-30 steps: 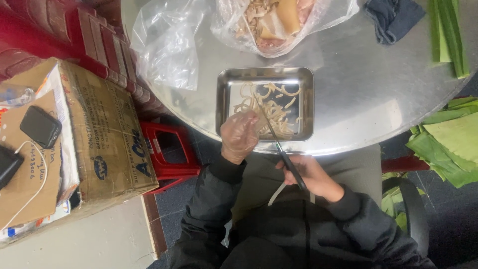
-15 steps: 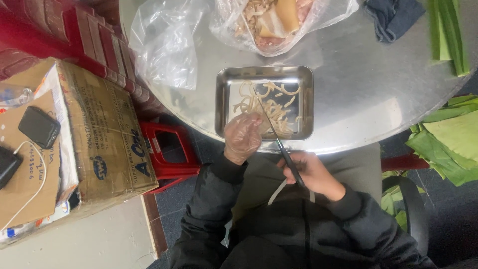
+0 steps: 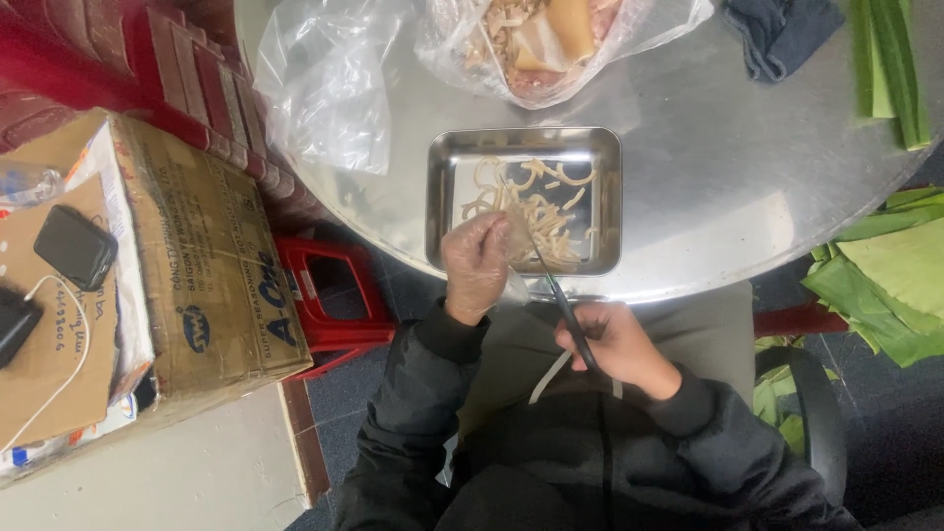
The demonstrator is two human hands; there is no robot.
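Step in hand, as I read it: snipping a pale strip into the tray (image 3: 440, 197) with scissors (image 3: 560, 295). Tray sits on the round metal surface (image 3: 708, 177), near its front edge, already holding a loose heap of pale curled strips (image 3: 536, 206).

Left hand (image 3: 477, 261), in a thin clear glove, is at the tray's near-left corner. Its fingers (image 3: 492, 231) are curled in tight, pinched around something pale; the piece itself is mostly hidden by the glove, so I cannot tell its shape.

Right hand (image 3: 615, 344) is below the surface edge, over the lap, fingers wrapped closed through the scissor handles. Dark blades point up-left toward the left hand, tips just beside the pinched piece. Blades look nearly closed; exact gap too small to tell.

Next move likely needs the piece fed forward between the blades while keeping gloved fingertips clear, and the cut kept over the tray so pieces land inside.

A clear bag (image 3: 551, 39) of more pale pieces lies further back on the surface.
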